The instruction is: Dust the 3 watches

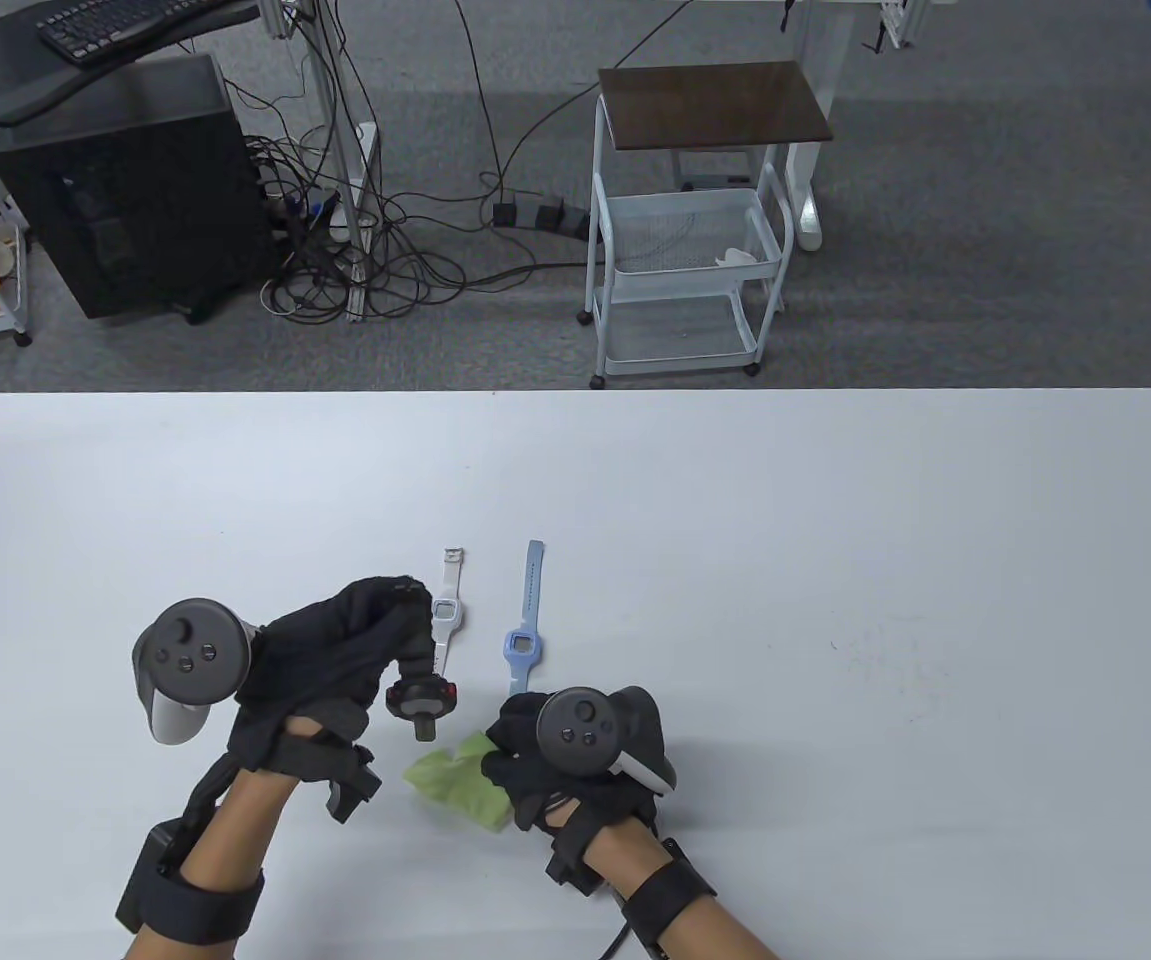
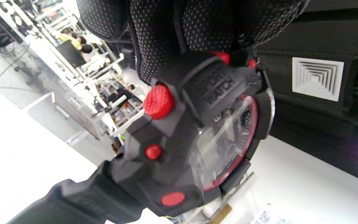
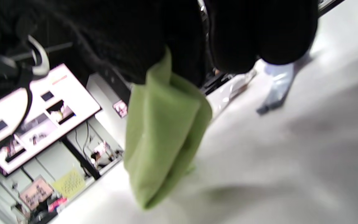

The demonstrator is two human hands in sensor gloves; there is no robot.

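Black watch (image 1: 422, 700): held above the table (image 1: 835, 560) by its strap, around which the fingers of the left hand (image 1: 335, 650) are curled. The case hangs below those fingers, strap running up into the glove, long axis roughly away from the person. In the left wrist view the case is seen close, red buttons along its side.

Cloth (image 1: 457, 780): green, bunched, pinched in the curled fingers of the right hand (image 1: 555, 760); a folded tail hangs free in the right wrist view.

Relation for the next wipe: the black watch lies just up and to the left of the cloth, near but apparently apart; the right hand is judged the one to close the gap.

White watch (image 1: 447, 608) and blue watch (image 1: 522, 640): laid flat side by side beyond the hands, straps pointing away, neither one held.

Obscured: the blue watch's near strap is covered by the right hand; the right fingertips are hidden by the tracker and blurred at the wrist; dust cannot be made out.
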